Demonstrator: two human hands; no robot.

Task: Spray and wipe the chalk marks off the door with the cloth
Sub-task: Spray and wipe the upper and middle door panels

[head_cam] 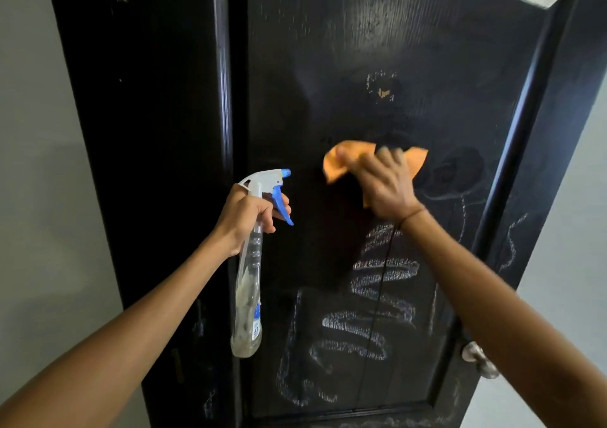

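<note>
1. At the centre of the frame my right hand (386, 181) presses the orange cloth (338, 161) against the black door (410, 50), fingers curled over the bunched fabric so it cannot slip as it rubs.
2. Left of centre, my left hand (249, 217) grips the neck of the spray bottle (251, 263), a finger lying by the blue trigger. I judge it is held off the panel, nozzle toward the door, so another squirt is ready without putting the cloth down.
3. The bottle hangs upright and looks nearly empty.
4. In the lower middle the thick chalk marks (377, 296) are untouched; fainter lines run down the right side of the panel.
5. The panel above the cloth looks mostly clean, with only a pale smear, so I judge the wiping is going top down and is perhaps half done.
6. At the lower right edge sits the door knob (478, 357), clear of both hands.
</note>
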